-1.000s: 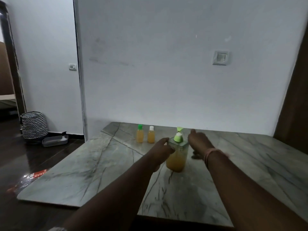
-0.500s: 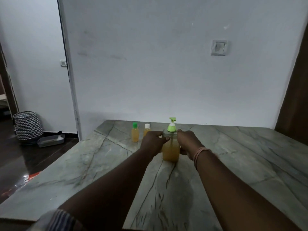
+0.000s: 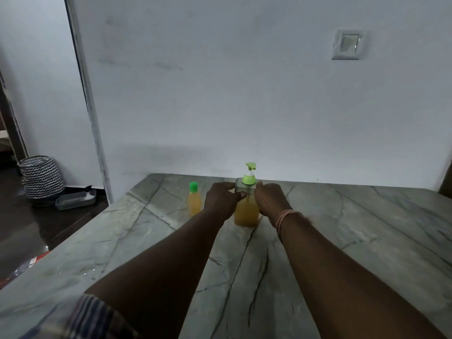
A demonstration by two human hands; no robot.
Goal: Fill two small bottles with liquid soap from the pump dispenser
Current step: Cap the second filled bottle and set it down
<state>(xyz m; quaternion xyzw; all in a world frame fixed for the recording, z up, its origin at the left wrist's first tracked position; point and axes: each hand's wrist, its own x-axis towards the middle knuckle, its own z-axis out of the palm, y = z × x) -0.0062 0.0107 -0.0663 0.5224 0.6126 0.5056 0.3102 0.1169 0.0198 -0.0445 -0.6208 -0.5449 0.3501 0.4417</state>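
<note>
A clear square pump dispenser [image 3: 246, 211] with a green pump head, partly full of amber soap, stands upright on the marble table [image 3: 342, 241] near the back wall. My left hand [image 3: 221, 200] grips its upper left side, thumb across the front. My right hand [image 3: 270, 200] grips the upper right side. A small bottle with a green cap [image 3: 194, 203], holding amber liquid, stands just left of my left hand. The second small bottle is hidden behind my left hand.
A white wall runs right behind the table with a switch plate [image 3: 346, 44]. On the dark floor at left stand a zigzag-patterned basket [image 3: 41, 177] and a grey tray [image 3: 75, 199]. The table's left edge drops to the floor.
Both hands have closed on the dispenser from each side. The dispenser stands further back near the small bottles, and the white-capped bottle has gone out of sight behind my left hand.
</note>
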